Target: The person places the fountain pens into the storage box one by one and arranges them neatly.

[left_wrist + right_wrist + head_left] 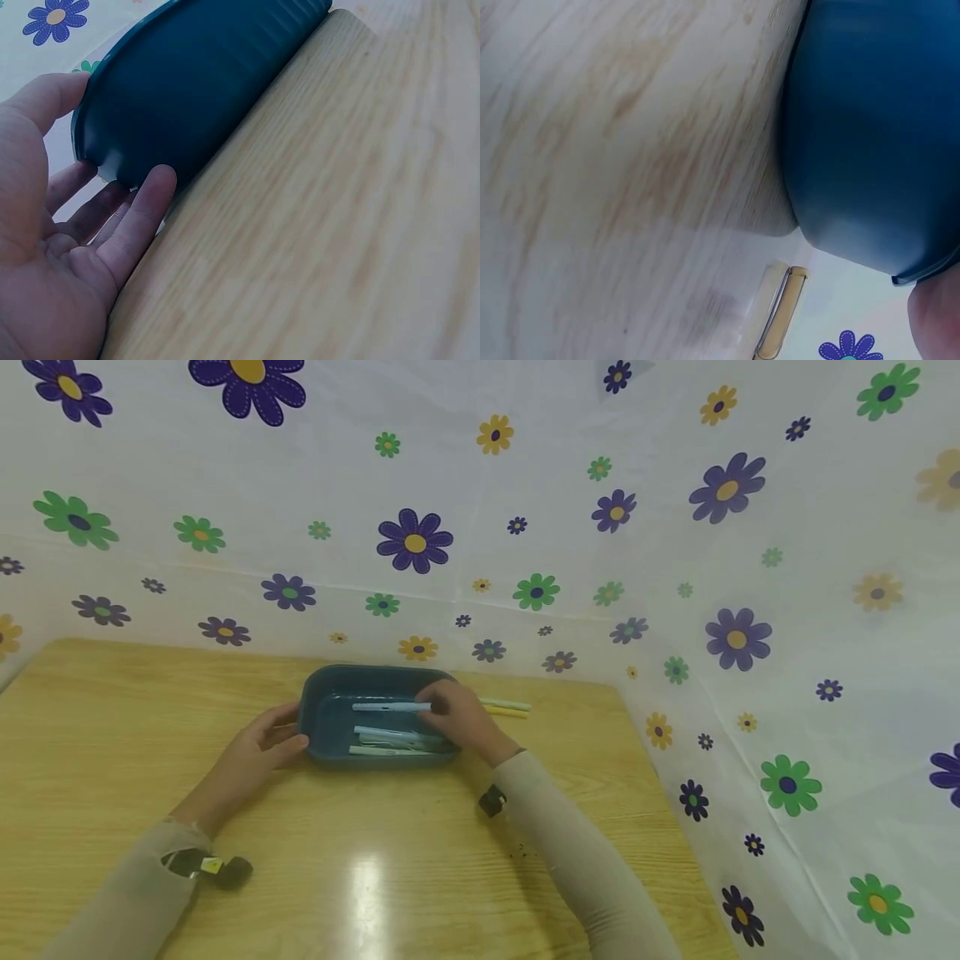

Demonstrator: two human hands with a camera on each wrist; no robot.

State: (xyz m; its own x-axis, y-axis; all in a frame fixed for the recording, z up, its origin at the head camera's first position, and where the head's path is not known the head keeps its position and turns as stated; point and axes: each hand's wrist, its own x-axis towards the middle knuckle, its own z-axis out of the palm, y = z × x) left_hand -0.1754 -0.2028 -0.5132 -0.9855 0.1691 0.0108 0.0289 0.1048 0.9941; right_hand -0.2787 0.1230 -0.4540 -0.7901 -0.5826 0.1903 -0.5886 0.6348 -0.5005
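Observation:
A dark blue rectangular tray [378,761] lies on the wooden table. At its left end my left hand [258,756] holds the corner, thumb at the rim and fingers against the end wall; the left wrist view shows this hand [75,225] close up. Over the tray's right side, my right hand [461,718] pinches one end of a light blue pen [386,707], held level above the tray floor. Inside, nearer the front wall, lie a second light blue pen [382,733] and a pale green pen [378,751]. The right wrist view shows only a fingertip [936,315] at the rim.
Right of the tray, a yellow pen [508,712] and a pale pen [512,703] lie side by side on the table [360,860]. A white flower-printed sheet [442,485] hangs behind the table and along its right side.

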